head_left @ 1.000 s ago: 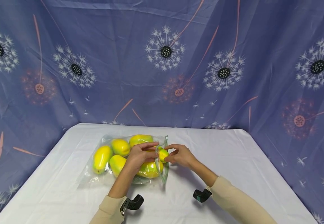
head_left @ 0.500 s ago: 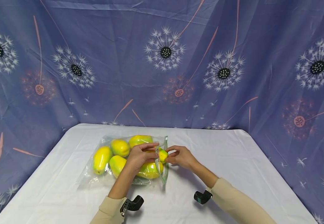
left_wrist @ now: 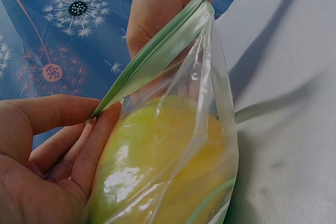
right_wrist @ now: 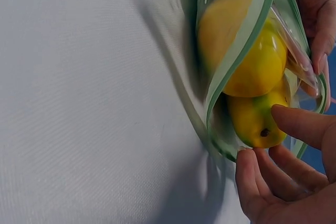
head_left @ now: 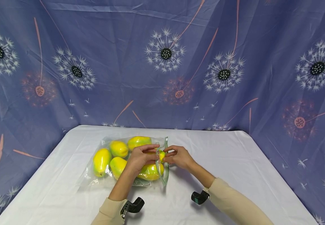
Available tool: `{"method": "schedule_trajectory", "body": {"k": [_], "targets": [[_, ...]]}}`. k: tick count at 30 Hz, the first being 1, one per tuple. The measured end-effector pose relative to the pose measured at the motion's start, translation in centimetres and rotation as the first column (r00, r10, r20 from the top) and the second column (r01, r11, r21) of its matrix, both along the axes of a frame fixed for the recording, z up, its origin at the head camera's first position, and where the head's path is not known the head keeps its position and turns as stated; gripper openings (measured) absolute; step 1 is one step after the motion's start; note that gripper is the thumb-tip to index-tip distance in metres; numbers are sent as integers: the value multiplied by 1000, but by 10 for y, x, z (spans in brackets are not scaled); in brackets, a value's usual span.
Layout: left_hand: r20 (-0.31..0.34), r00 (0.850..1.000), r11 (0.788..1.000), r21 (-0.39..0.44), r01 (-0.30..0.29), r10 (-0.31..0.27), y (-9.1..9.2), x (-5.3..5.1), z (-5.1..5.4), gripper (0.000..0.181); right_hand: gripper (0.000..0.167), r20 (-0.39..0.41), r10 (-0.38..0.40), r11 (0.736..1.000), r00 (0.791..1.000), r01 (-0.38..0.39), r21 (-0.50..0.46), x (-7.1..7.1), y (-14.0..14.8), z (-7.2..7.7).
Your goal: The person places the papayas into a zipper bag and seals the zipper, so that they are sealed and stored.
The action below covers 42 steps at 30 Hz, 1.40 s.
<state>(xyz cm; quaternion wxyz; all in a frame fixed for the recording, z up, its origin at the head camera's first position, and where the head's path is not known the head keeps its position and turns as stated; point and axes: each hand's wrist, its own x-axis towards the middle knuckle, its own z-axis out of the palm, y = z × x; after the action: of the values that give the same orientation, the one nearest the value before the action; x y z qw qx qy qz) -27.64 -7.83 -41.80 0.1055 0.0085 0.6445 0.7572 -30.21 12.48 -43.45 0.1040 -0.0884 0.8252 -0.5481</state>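
A clear zip bag [head_left: 89, 179] with a green zip edge lies on its side, holding several yellow-green mangoes [head_left: 102, 162]. My left hand [head_left: 140, 157] pinches the upper rim of the bag's mouth between thumb and finger; the left wrist view shows that green edge [left_wrist: 152, 53] lifted. At the mouth, my right hand [head_left: 179, 157] holds the end of one mango [right_wrist: 257, 121], its thumb on one side and its fingertips at the stem end. Most of this mango is inside the bag, beside another mango [right_wrist: 262, 66]. Its far end is hidden.
A white cloth covers the table [head_left: 221, 156]. Behind and at both sides hangs a blue curtain [head_left: 117, 62] with a dandelion print. Each wrist carries a black camera mount [head_left: 133, 204].
The mango in my right hand has gone further left into the bag, and the right hand has moved slightly left with it. My left hand stays on the bag's rim.
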Motion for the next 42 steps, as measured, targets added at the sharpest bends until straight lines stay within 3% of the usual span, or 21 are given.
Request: {"method": "schedule_trajectory", "body": {"k": [22,29,35,42], "targets": [[-1,1000,1000,14,-2,2,1,2,0,49,40,40,13,998,999,-11,-59,-3,-11,-6],[-9,1000,1000,-1,14,-14,0,3,3,47,39,7,-5,1000,1000,5,-1,-3,-5,-4],[-9,995,994,-56,96,-97,0,1,9,42,39,5,-55,998,998,55,4,-4,12,2],[74,969,962,-129,242,-234,3,-4,23,47,42,10,-100,995,995,100,12,-5,30,7]]}}
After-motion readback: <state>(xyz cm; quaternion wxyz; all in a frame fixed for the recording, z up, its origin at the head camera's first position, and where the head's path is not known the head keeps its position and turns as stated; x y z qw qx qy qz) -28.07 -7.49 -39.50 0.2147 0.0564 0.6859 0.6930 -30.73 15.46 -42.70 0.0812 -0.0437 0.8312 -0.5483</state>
